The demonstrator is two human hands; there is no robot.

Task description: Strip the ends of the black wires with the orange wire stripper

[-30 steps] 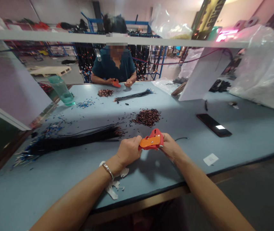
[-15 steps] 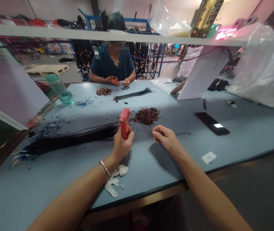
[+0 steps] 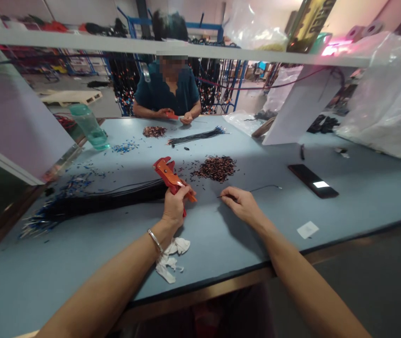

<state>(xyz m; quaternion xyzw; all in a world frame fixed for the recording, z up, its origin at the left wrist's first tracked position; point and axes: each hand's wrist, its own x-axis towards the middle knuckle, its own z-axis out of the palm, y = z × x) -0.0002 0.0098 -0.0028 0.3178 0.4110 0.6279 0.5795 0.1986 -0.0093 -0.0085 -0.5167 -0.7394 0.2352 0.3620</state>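
My left hand [image 3: 176, 205] is closed round the handles of a red and orange hand tool [image 3: 168, 174], whose head points up and to the left. In my right hand [image 3: 239, 203] a thin dark wire [image 3: 265, 187] is pinched; a short end sticks out left of the fingertips and the rest trails to the right on the table. Just beyond my hands lies a pile of small copper-and-black pieces [image 3: 217, 168]. A thick bundle of black wires [image 3: 105, 204] with blue and white ends stretches left from my left hand.
Across the blue table [image 3: 256, 169] a person [image 3: 168, 91] holds a red tool. A green bottle [image 3: 93, 129] stands back left, a phone [image 3: 313, 180] lies right, crumpled tissue [image 3: 168, 260] near my left wrist. A white shelf [image 3: 116, 45] crosses above the table.
The red tool in my left hand has turned, so its orange side now shows and its head leans left. My right hand still pinches the wire, its short end now showing more clearly.
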